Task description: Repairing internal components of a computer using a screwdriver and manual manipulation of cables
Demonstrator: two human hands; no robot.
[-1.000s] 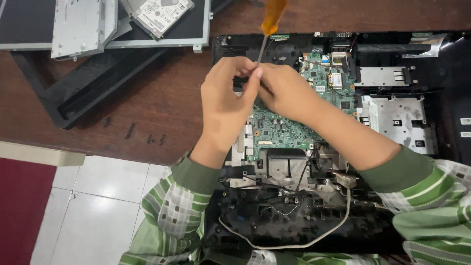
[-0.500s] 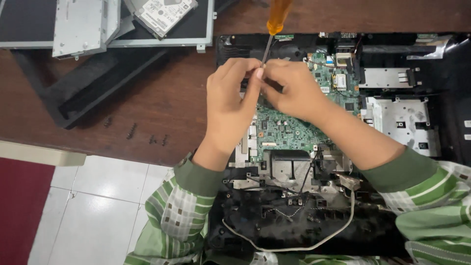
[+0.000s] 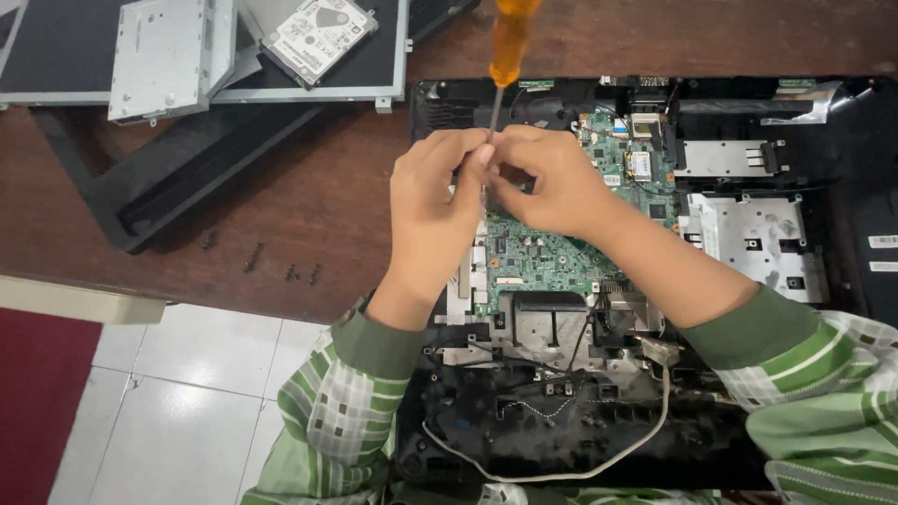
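Head view: your left hand [image 3: 432, 213] and right hand [image 3: 552, 182] meet over the upper left part of the opened laptop base [image 3: 842, 243], fingertips touching each other around the metal shaft of the orange-handled screwdriver [image 3: 510, 45]. Both grips are pinched shut on that shaft, fingers curled tight, no gap visible. The screwdriver stands roughly upright, handle toward the camera and blurred; its tip is hidden behind your fingers, so the contact point can't be told. Under your hands lies the green circuit board [image 3: 538, 257], set in the black base on the brown wooden counter [image 3: 309, 196]. A silver metal plate [image 3: 753, 229] sits right of the board, and a white cable [image 3: 580, 468] loops along the base's near edge. Left of the base, a few small dark screws [image 3: 253, 257] lie loose on the counter. At top left a silver optical drive [image 3: 164, 56] and a hard drive [image 3: 318, 36] rest on a flat dark panel [image 3: 56, 47]. Green checked sleeves cover both forearms.
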